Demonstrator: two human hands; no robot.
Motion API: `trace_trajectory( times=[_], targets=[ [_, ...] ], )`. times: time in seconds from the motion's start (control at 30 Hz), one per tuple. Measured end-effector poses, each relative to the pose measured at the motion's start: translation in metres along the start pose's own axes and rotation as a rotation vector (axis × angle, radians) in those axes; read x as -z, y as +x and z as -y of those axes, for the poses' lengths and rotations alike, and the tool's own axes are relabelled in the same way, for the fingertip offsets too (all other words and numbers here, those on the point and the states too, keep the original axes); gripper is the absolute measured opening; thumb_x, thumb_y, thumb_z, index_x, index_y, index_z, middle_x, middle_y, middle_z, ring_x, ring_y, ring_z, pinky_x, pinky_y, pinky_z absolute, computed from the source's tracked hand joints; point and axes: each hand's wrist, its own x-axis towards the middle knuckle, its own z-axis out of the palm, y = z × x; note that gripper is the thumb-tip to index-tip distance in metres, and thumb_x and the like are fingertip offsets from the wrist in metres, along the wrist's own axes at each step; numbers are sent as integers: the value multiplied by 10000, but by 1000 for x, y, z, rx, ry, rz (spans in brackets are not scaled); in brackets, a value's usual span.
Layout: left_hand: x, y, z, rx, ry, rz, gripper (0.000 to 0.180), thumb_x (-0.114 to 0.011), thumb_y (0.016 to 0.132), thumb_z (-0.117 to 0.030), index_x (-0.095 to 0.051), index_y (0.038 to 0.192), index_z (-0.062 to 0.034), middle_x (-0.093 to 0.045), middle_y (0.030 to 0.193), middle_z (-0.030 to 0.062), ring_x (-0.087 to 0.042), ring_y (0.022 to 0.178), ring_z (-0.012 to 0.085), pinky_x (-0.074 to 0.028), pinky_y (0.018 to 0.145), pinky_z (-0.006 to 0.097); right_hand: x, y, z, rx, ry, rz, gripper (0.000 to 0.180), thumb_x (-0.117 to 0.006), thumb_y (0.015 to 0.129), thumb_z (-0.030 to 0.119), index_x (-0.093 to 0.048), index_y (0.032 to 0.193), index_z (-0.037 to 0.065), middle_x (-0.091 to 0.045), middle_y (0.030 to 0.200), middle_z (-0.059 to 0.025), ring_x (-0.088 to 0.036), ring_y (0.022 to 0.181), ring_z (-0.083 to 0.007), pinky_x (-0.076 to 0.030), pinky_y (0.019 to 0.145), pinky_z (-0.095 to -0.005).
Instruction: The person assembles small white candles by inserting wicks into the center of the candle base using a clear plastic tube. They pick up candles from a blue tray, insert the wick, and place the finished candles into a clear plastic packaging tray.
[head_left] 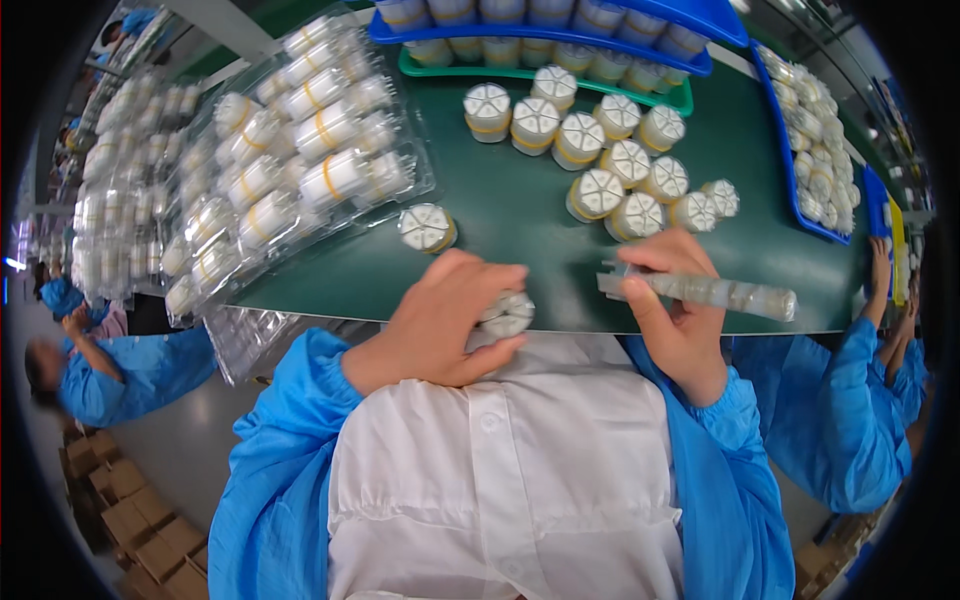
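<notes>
At the table's near edge, my left hand (pixel 430 325) is closed around a short white cylinder (pixel 508 314) whose segmented round top faces up. My right hand (pixel 690 325) grips a translucent stick-shaped tool (pixel 755 298), its flat notched end pointing left towards that cylinder but apart from it. The tool's exact kind I cannot make out. A single similar cylinder (pixel 428 228) with a yellow band stands just beyond my left hand. Several more banded cylinders (pixel 580 140) stand upright in a loose group beyond my right hand.
Clear plastic trays (pixel 415 165) of cylinders lying down are on the left. Stacked blue (pixel 560 48) and green bins (pixel 425 72) of cylinders stand at the back. A blue bin (pixel 790 180) of white parts sits right. Co-workers in blue sleeves (pixel 155 375) flank me; cardboard boxes (pixel 140 510) are lower left.
</notes>
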Motion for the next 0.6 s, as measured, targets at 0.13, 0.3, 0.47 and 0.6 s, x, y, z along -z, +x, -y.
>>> trace_trajectory(
  times=[0.13, 0.3, 0.47, 0.6],
  targets=[
    [23, -36, -4, 257, 216, -240, 690, -775, 738, -113, -498, 1363, -24, -604, 1156, 172, -578, 1063, 373, -520, 857, 446, -8, -2, -1, -34, 22, 33, 187, -732, 884, 38, -691, 1060, -10, -628, 911, -111, -598, 777, -205, -481, 679, -317],
    [28, -11, -15, 417, 448, -311, 733, -792, 764, -153, -472, 1407, -10, -533, 1186, 223, -573, 1053, 391, -527, 857, 440, -14, 2, 8, -43, -14, 69, 189, -732, 872, 36, -691, 1052, -4, -625, 905, -117, -596, 743, -205, -475, 645, -314],
    [35, 6, -9, 317, 606, -185, 550, -790, 843, -239, -566, 1287, -3, -551, 1090, 174, -598, 941, 330, -529, 760, 381, -10, 1, 12, -21, -77, 64, 194, -731, 851, 27, -684, 1034, -16, -645, 912, -141, -619, 780, -251, -498, 682, -343],
    [42, 9, -3, 322, 559, -195, 457, -757, 869, -209, -558, 1223, 2, -557, 1031, 171, -595, 924, 339, -524, 764, 398, -12, 0, 10, -28, -59, 51, 192, -724, 853, 23, -684, 1037, -18, -643, 915, -145, -619, 786, -253, -501, 699, -341]
  ],
)
